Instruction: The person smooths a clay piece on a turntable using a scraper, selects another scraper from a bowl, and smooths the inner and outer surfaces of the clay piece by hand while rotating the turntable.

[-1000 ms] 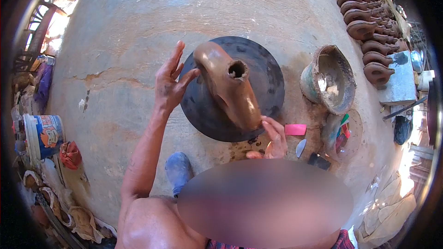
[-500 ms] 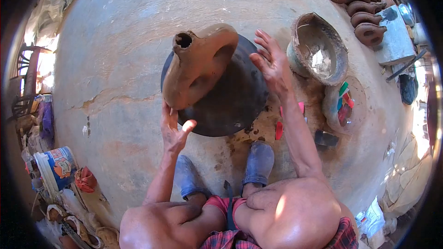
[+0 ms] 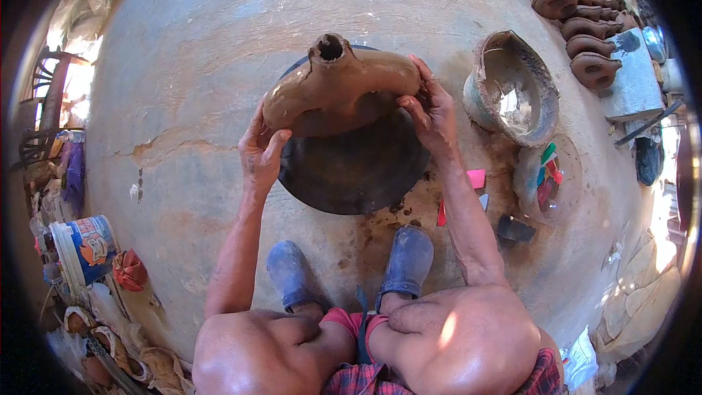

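Observation:
A brown unfired clay ring-shaped vessel (image 3: 351, 86) with a short open neck stands upright over the dark round turntable (image 3: 351, 179). Its neck, ragged at the rim, points up and toward the far side. My left hand (image 3: 262, 148) grips the vessel's left end, thumb on the near side. At the opposite end my right hand (image 3: 433, 111) is closed on the clay, with the thumb in front and the fingers behind. Whether the underside touches the turntable is hard to see.
Right of the turntable stands a clay-crusted basin (image 3: 512, 88) with water. A shallow dish (image 3: 548, 179) of coloured scraps and a dark block (image 3: 516, 229) lie nearer. Rows of similar clay vessels (image 3: 594, 69) line the far right. A bucket (image 3: 86, 249) stands at left.
The vessel has turned from slanting to lying crosswise before me, its neck shifting right. My right hand, apart from it earlier, now grips its right end. My left hand has moved slightly up and left.

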The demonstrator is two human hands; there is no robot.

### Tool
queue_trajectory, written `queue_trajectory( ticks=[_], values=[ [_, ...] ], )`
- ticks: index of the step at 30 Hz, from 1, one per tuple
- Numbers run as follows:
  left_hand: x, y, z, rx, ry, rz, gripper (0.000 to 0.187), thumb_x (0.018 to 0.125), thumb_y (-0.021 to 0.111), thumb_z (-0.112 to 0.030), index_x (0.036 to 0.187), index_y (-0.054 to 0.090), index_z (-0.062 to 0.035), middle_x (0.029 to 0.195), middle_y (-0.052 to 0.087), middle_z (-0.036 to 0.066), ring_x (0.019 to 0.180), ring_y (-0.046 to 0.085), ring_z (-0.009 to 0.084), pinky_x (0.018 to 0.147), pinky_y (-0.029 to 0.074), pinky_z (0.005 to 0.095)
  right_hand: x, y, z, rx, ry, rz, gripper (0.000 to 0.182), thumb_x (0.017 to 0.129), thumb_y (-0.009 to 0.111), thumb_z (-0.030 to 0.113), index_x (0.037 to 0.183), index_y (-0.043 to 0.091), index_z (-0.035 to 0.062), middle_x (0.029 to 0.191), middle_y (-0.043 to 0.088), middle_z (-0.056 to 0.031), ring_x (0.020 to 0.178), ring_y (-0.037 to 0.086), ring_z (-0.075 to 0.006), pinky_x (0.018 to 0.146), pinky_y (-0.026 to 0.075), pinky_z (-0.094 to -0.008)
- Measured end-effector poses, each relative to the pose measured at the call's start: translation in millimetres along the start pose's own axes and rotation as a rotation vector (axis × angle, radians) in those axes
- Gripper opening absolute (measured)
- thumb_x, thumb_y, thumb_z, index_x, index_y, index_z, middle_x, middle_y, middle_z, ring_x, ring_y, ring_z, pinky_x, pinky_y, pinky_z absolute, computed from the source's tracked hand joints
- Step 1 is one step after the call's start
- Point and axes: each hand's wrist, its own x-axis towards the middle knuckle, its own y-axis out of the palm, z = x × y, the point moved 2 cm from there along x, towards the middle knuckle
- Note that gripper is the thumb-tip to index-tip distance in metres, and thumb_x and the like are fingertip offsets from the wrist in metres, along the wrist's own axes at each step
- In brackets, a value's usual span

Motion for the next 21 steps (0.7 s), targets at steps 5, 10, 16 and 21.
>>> queue_trajectory(
  ticks=[5, 10, 16, 21],
  values=[
    [0, 2, -10, 0.065, -0.035, -0.029, 0.070, 0.101, 0.072, 0.002, 0.164, 0.044, 0.0015, 0.150, 0.065, 0.014, 0.132, 0.065, 0.0205, 0.113, 0.054, 0.0351, -1, 1, 4, -0.105, -0.034, -0.039, 0.074, 0.097, 0.084, 0.020, 0.161, 0.051, 0.0047, 0.134, 0.075, -0.0142, 0.119, 0.070, -0.0167, 0.100, 0.059, -0.0345],
    [-3, 6, -44, -0.005, -0.008, 0.078, 0.065, 0.103, 0.077, -0.009, 0.161, 0.050, 0.0012, 0.141, 0.070, 0.012, 0.124, 0.068, 0.0176, 0.105, 0.057, 0.0321, -11, -1, 46, -0.210, 0.066, -0.091, 0.067, 0.099, 0.083, 0.025, 0.157, 0.056, 0.0024, 0.122, 0.080, -0.0132, 0.111, 0.072, -0.0157, 0.097, 0.058, -0.0328],
    [-38, 26, -96, -0.112, -0.525, 0.072, 0.055, 0.106, 0.075, -0.024, 0.154, 0.058, -0.0012, 0.127, 0.076, 0.008, 0.107, 0.073, 0.0146, 0.093, 0.062, 0.0322, -20, -10, 120, -0.497, 0.190, -0.025, 0.066, 0.100, 0.080, 0.046, 0.143, 0.066, -0.0010, 0.110, 0.081, -0.0147, 0.097, 0.072, -0.0139, 0.087, 0.059, -0.0345],
    [-69, 37, -93, -0.087, -0.745, 0.130, 0.058, 0.104, 0.078, -0.034, 0.151, 0.062, -0.0040, 0.120, 0.078, 0.009, 0.103, 0.074, 0.0162, 0.090, 0.063, 0.0370, -31, -22, 110, -0.716, 0.525, 0.160, 0.066, 0.101, 0.072, 0.058, 0.128, 0.073, -0.0029, 0.091, 0.077, -0.0231, 0.080, 0.073, -0.0228, 0.078, 0.057, -0.0402]
  ],
)
